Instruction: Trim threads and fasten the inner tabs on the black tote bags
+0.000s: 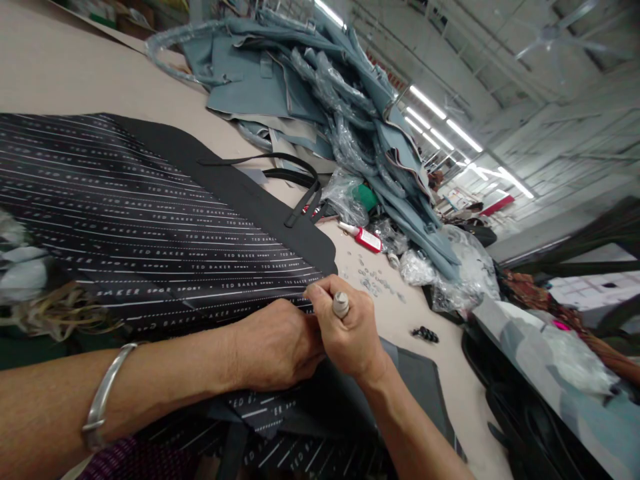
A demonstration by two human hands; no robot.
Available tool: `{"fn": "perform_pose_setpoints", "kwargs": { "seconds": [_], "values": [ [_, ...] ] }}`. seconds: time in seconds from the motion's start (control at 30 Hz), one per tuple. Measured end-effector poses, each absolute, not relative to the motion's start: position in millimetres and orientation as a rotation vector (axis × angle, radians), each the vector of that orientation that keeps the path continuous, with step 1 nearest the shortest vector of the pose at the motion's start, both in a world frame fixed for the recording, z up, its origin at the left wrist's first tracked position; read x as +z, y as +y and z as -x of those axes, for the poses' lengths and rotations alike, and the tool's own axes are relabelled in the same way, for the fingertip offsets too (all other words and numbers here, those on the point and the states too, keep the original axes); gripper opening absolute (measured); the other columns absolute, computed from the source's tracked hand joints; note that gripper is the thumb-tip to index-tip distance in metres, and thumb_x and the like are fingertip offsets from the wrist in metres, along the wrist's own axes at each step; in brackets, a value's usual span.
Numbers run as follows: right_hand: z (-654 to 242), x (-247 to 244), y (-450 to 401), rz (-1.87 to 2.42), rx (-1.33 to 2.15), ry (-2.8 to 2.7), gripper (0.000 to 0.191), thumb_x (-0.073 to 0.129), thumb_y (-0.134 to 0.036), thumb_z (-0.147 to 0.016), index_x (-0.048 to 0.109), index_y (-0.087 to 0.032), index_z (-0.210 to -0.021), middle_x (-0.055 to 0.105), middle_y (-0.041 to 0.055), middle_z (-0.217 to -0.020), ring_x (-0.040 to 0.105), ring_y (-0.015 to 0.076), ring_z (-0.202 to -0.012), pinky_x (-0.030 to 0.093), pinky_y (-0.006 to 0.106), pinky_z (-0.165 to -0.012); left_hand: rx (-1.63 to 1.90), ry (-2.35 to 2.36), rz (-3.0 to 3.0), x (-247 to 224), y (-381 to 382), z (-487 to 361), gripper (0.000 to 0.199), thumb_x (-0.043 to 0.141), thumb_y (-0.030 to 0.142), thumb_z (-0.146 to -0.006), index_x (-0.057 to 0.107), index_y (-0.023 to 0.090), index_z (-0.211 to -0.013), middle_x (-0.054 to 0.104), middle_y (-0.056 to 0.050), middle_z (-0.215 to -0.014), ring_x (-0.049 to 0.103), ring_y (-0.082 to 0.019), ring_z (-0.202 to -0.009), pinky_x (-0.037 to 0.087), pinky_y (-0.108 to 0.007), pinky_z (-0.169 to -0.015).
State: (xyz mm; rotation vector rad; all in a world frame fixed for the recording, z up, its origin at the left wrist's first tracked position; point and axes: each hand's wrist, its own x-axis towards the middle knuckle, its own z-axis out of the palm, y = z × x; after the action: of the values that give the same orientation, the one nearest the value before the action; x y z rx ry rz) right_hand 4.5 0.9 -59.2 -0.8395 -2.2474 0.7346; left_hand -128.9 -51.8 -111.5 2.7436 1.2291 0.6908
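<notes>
A black bag piece (240,230) with a dark grey edge and a striped, "TED BAKER SPORT" printed lining lies in front of me. My left hand (277,343), below a silver bangle on the wrist, is closed on the lower part of this piece. Pressed close beside it, my right hand (350,327) is wrapped round a slim tool (341,305). Only the tool's round metallic end sticks up from the fist; its tip is hidden. A thin black strap (300,167) arches over the dark edge.
Blue-grey bags (300,87) with plastic wrap are heaped at the back. A red and white bottle (363,237) lies near small scattered rings (373,277). Small black parts (425,334) sit to the right, near a black strap or handle (525,413) at the edge.
</notes>
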Motion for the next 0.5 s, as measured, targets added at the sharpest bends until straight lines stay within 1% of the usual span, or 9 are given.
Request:
{"fn": "perform_pose_setpoints", "kwargs": {
  "seconds": [0.07,0.13,0.2,0.27,0.33,0.43,0.47,0.5],
  "values": [
    [-11.2,-56.8,1.6,0.883,0.892,-2.084,0.025,0.056,-0.035,-0.093,0.065,-0.018,-0.076,0.050,-0.0057,-0.053,0.046,0.0085,-0.046,0.035,0.022,-0.046,0.655,1.244,-2.708,-106.9,-53.4,129.5,0.012,0.057,0.022,-0.088,0.069,0.021,-0.092,0.074,-0.003,-0.089,0.069,-0.023,-0.071,0.050,-0.032,-0.055],
    [-16.8,-54.6,1.0,0.846,1.021,-1.813,0.024,0.058,-0.036,-0.092,0.064,-0.018,-0.078,0.041,-0.0093,-0.046,0.037,0.0071,-0.037,0.030,0.021,-0.039,0.632,1.277,-2.651,-102.1,-54.9,130.1,0.011,0.058,0.024,-0.087,0.066,0.020,-0.094,0.073,-0.003,-0.086,0.069,-0.022,-0.068,0.051,-0.032,-0.055],
    [-19.3,-56.4,-0.7,0.714,1.053,-1.573,0.022,0.059,-0.036,-0.092,0.062,-0.019,-0.079,0.032,-0.0124,-0.042,0.027,0.0059,-0.033,0.027,0.019,-0.035,0.639,1.309,-2.598,-98.5,-55.7,130.6,0.011,0.059,0.025,-0.085,0.063,0.019,-0.093,0.072,-0.003,-0.084,0.069,-0.023,-0.068,0.052,-0.033,-0.057],
    [-19.0,-62.4,-1.1,0.643,1.062,-1.457,0.022,0.059,-0.038,-0.090,0.059,-0.020,-0.077,0.028,-0.0138,-0.042,0.023,0.0055,-0.031,0.027,0.019,-0.034,0.654,1.325,-2.564,-96.5,-55.7,130.9,0.009,0.060,0.025,-0.084,0.062,0.018,-0.090,0.072,-0.003,-0.084,0.070,-0.024,-0.071,0.054,-0.033,-0.060],
    [-19.1,-67.0,-0.1,0.765,1.057,-1.511,0.029,0.056,-0.045,-0.090,0.056,-0.021,-0.075,0.027,-0.0134,-0.042,0.025,0.0067,-0.031,0.029,0.020,-0.034,0.656,1.348,-2.546,-95.3,-55.8,130.6,0.008,0.061,0.025,-0.083,0.062,0.019,-0.087,0.073,-0.003,-0.084,0.070,-0.024,-0.072,0.054,-0.033,-0.062],
    [-30.2,-58.7,-7.6,1.153,0.917,-1.844,0.037,0.054,-0.055,-0.086,0.053,-0.023,-0.068,0.039,-0.0071,-0.043,0.041,0.0120,-0.038,0.036,0.025,-0.038,0.638,1.395,-2.543,-93.0,-58.5,128.2,0.010,0.061,0.028,-0.082,0.062,0.019,-0.085,0.074,-0.003,-0.085,0.072,-0.024,-0.073,0.054,-0.033,-0.061],
    [-39.3,-53.2,-14.9,1.227,0.875,-1.948,0.036,0.061,-0.054,-0.081,0.054,-0.023,-0.064,0.047,-0.0037,-0.046,0.047,0.0143,-0.042,0.039,0.027,-0.040,0.630,1.405,-2.554,-92.4,-59.6,127.3,0.012,0.061,0.031,-0.083,0.063,0.019,-0.086,0.075,-0.004,-0.086,0.072,-0.024,-0.074,0.054,-0.033,-0.060],
    [-51.6,-48.5,-24.1,1.227,0.892,-1.983,0.035,0.069,-0.050,-0.074,0.053,-0.024,-0.058,0.052,-0.0015,-0.047,0.050,0.0160,-0.043,0.040,0.028,-0.041,0.618,1.409,-2.567,-92.1,-60.3,126.7,0.016,0.060,0.034,-0.083,0.063,0.019,-0.087,0.076,-0.004,-0.088,0.073,-0.024,-0.076,0.054,-0.033,-0.060]
  ]
}}
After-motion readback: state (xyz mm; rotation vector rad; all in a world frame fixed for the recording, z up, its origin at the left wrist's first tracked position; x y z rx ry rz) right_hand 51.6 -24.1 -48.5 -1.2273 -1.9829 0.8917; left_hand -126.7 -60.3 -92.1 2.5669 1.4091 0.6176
